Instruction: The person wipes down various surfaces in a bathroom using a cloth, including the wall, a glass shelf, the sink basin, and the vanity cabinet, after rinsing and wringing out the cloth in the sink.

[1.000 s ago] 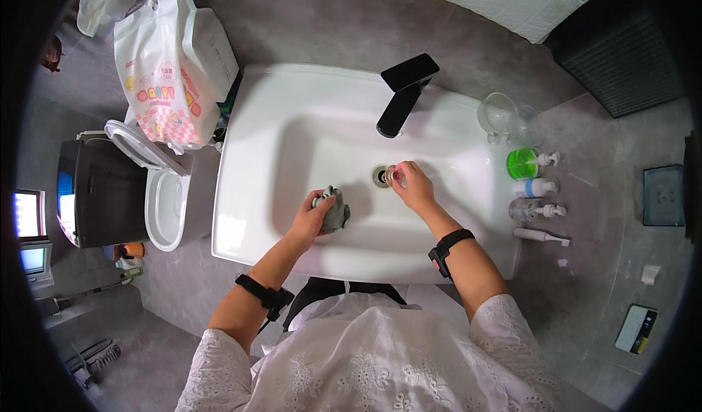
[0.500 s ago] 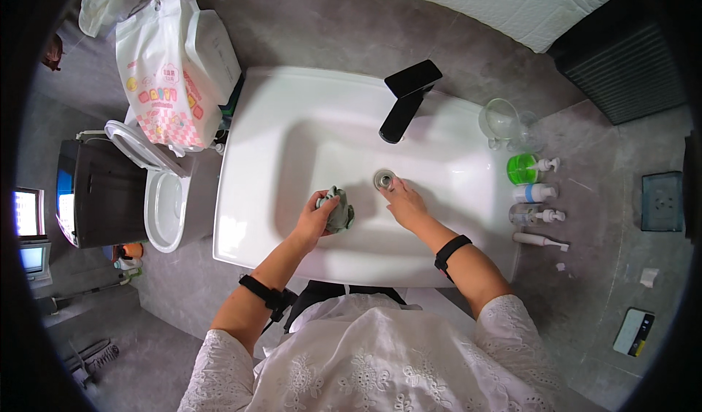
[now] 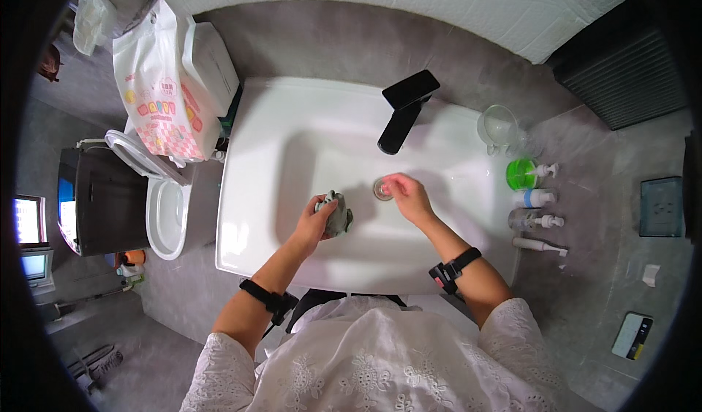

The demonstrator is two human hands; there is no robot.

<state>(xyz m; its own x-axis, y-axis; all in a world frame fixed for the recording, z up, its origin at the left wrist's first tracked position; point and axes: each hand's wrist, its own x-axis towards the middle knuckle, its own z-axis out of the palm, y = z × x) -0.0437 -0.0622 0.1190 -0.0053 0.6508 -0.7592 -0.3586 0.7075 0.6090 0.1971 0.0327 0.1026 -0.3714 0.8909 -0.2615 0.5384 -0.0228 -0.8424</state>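
In the white washbasin (image 3: 252, 214), my left hand (image 3: 312, 218) is closed around a crumpled grey-green cloth (image 3: 337, 218). The cloth is bunched up, and part of it shows past my thumb. My right hand (image 3: 411, 198) is turned over beside the drain (image 3: 382, 190), its fingers curled in and pressed together. They partly cover the drain's round metal edge. What the right fingers hold, if anything, is hidden. A black faucet (image 3: 398, 123) rises from the basin's back edge, just beyond my right hand.
Along the basin's right edge stand a clear cup (image 3: 498, 127), a green soap bottle (image 3: 521, 174), other pump bottles (image 3: 528, 198) and an electric toothbrush (image 3: 537, 246). To the left are a printed plastic bag (image 3: 157, 83) and a toilet (image 3: 167, 214). Black straps (image 3: 453, 269) circle my forearms.
My right hand has lifted off the drain and rolled over, its fingers going from stretched out to curled. My left hand keeps its hold on the cloth. The view has shifted slightly.
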